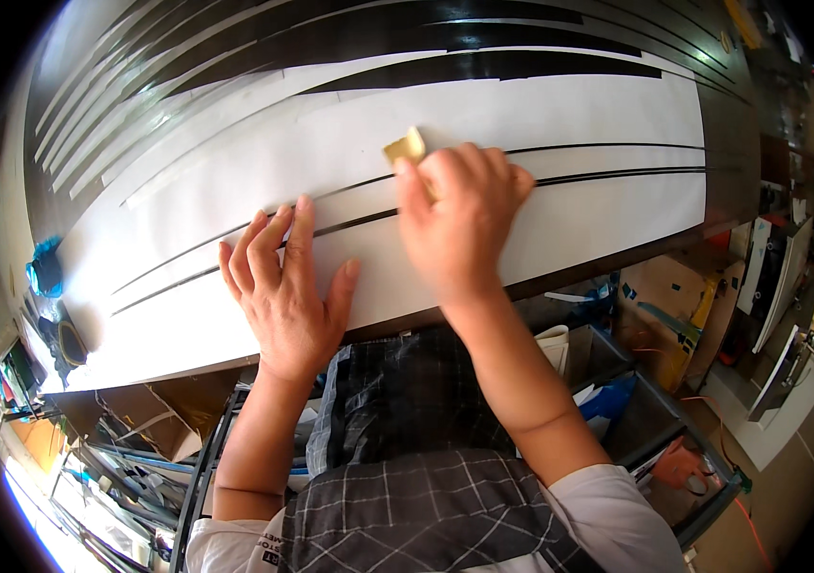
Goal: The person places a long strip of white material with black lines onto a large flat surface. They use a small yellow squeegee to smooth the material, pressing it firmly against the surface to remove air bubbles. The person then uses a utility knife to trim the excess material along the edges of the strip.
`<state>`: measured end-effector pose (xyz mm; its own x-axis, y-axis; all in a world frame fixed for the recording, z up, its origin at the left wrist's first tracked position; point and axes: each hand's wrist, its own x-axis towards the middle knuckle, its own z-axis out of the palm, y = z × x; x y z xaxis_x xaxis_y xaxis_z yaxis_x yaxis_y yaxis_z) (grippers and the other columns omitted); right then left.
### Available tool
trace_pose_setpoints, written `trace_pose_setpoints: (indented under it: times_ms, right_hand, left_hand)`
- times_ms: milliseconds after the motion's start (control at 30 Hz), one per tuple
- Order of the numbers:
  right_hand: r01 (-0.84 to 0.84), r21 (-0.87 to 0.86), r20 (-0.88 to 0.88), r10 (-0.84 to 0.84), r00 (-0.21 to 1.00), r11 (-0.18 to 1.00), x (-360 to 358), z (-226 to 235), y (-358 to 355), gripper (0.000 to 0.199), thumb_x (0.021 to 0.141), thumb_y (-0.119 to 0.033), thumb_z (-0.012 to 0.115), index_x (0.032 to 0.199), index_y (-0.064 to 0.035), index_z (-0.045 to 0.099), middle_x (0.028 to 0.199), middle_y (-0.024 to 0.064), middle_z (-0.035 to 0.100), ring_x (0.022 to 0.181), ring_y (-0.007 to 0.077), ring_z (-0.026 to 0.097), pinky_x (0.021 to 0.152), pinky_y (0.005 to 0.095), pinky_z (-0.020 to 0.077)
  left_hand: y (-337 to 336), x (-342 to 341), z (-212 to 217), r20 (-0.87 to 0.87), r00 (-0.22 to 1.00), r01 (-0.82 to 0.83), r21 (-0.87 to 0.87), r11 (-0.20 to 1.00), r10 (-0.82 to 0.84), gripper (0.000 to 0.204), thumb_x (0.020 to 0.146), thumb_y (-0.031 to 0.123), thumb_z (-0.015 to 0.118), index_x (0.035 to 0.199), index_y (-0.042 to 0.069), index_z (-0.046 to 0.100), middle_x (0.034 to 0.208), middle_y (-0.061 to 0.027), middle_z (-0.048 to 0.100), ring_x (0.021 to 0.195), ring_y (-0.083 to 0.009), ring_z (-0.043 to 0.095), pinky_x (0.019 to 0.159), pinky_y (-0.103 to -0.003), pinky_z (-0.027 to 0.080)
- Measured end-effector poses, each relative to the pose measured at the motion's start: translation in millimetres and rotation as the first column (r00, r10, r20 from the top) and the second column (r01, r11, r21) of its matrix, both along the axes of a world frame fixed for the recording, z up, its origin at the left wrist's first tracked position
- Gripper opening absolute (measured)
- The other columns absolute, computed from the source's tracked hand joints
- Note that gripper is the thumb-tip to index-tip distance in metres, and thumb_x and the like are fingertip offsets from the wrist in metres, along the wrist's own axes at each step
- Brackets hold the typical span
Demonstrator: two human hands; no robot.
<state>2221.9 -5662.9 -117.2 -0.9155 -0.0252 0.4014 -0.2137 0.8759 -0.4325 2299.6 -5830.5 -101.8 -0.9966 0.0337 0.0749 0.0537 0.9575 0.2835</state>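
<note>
A long white sheet point(569, 124) with thin black stripes lies across a dark glossy table point(727, 124). My left hand point(283, 286) rests flat on the sheet near its front edge, fingers spread, holding nothing. My right hand point(459, 215) is closed around a small yellow squeegee point(407, 148), whose edge presses on the sheet just above the black stripes. Only the tool's upper corner shows past my fingers.
Several white and black strips point(139, 86) lie at the table's far left. A blue object point(44, 267) sits at the left end. Below the front edge stand a metal rack point(206, 449), cardboard boxes point(660, 296) and grey bins point(655, 411).
</note>
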Motion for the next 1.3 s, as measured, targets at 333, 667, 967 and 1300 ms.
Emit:
trace_pose_setpoints:
  times_ms: [333,667,967,1300]
  right_hand:
    - [-0.02,-0.001,0.004,0.02,1.0,1.0,6.0,-1.0,-4.2,0.03,0.083,-0.021,0.073,0.066,-0.0126,0.05,0.066,0.0006,0.051,0.071,0.0211,0.051,0.077,0.0388,0.0304]
    - [-0.056,0.023,0.066,0.054,0.996,0.998,6.4,0.6,-7.4,0.028,0.084,-0.021,0.071,0.069,-0.0138,0.049,0.072,0.0021,0.053,0.08,0.0224,0.053,0.081,0.0422,0.0315]
    - [0.07,0.081,0.019,-0.072,0.997,0.994,-0.1,-1.9,22.3,0.029,0.084,-0.021,0.072,0.067,-0.0121,0.051,0.071,0.0014,0.055,0.078,0.0222,0.054,0.08,0.0403,0.0322]
    - [0.319,-0.114,-0.019,-0.323,0.946,0.941,-4.6,0.2,84.3,0.029,0.085,-0.016,0.073,0.067,-0.0031,0.055,0.063,0.0052,0.055,0.061,0.0216,0.051,0.059,0.0373,0.0408]
  left_hand:
    - [-1.1,0.1,2.8,-0.004,1.0,0.015,0.034,0.999,-0.015,0.059,0.085,0.034,0.067,0.138,0.009,0.054,0.128,-0.0105,0.053,0.127,-0.031,0.043,0.113,-0.05,0.02]
    - [-1.3,0.6,-0.5,-0.048,0.999,0.006,0.034,0.999,-0.004,0.062,0.08,0.033,0.074,0.134,0.009,0.056,0.127,-0.0073,0.052,0.125,-0.0285,0.045,0.112,-0.051,0.021]
    - [2.0,1.1,2.9,-0.018,1.0,-0.019,0.035,0.999,0.02,0.068,0.083,0.036,0.07,0.142,0.011,0.048,0.131,-0.009,0.047,0.129,-0.0295,0.041,0.112,-0.053,0.021]
    - [-0.7,5.2,3.0,-0.083,0.996,-0.021,0.228,0.973,0.041,0.075,0.079,0.031,0.073,0.145,0.009,0.044,0.139,-0.0099,0.045,0.135,-0.0332,0.037,0.112,-0.06,0.017]
